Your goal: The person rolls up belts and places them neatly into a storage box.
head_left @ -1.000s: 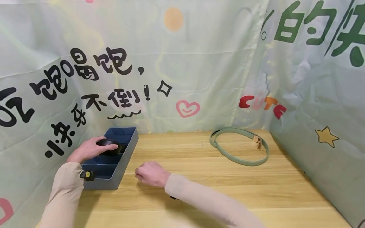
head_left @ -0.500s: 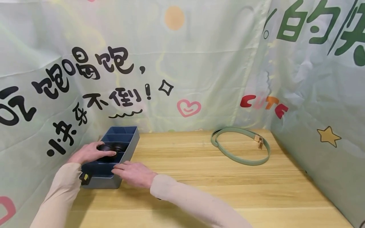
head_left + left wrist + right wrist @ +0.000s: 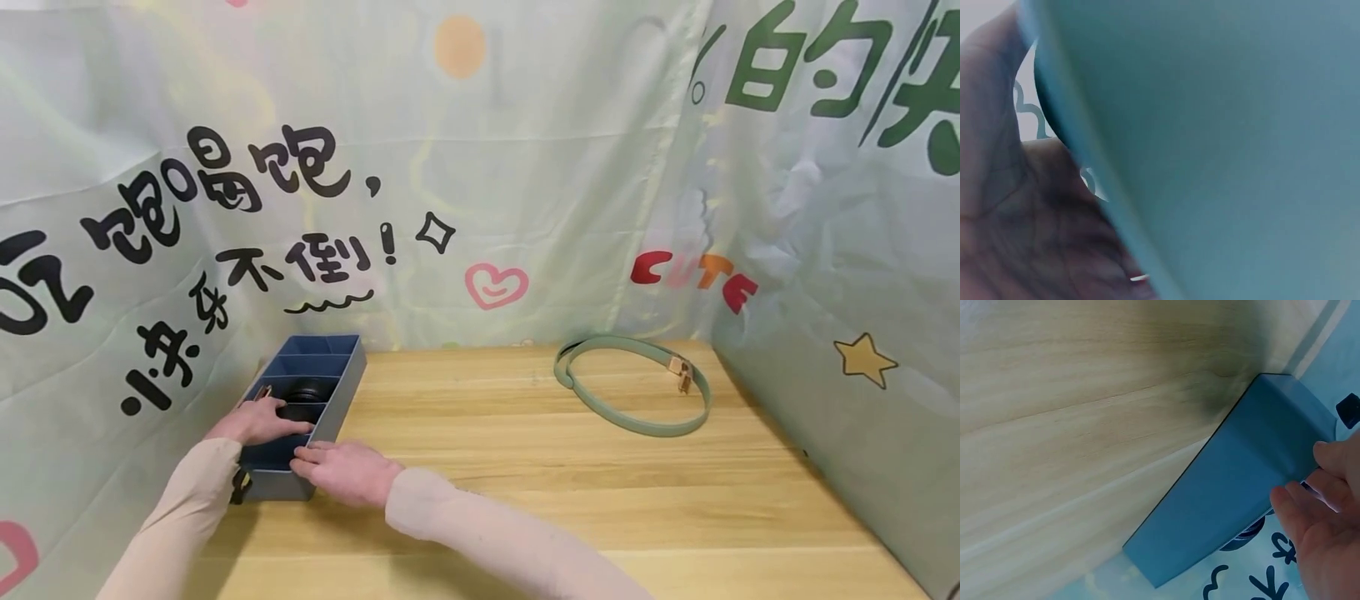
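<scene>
Moving nearer along the box [image 3: 335, 412], the left hand [image 3: 258, 421], its grip too hidden to tell, exposes the black coil [image 3: 307, 389], apparently settled in a middle compartment [image 3: 300, 377], while the right hand [image 3: 348, 472], fingers extended, touches the box's right side.

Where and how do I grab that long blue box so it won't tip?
Try holding both long sides of the box, near the middle, one hand each, coming from above. It's long, and its right wall is flat, so a palm can press there. Keep it level: it's open on top, with black things inside. The left may be trickier: the cloth hangs close.
</scene>
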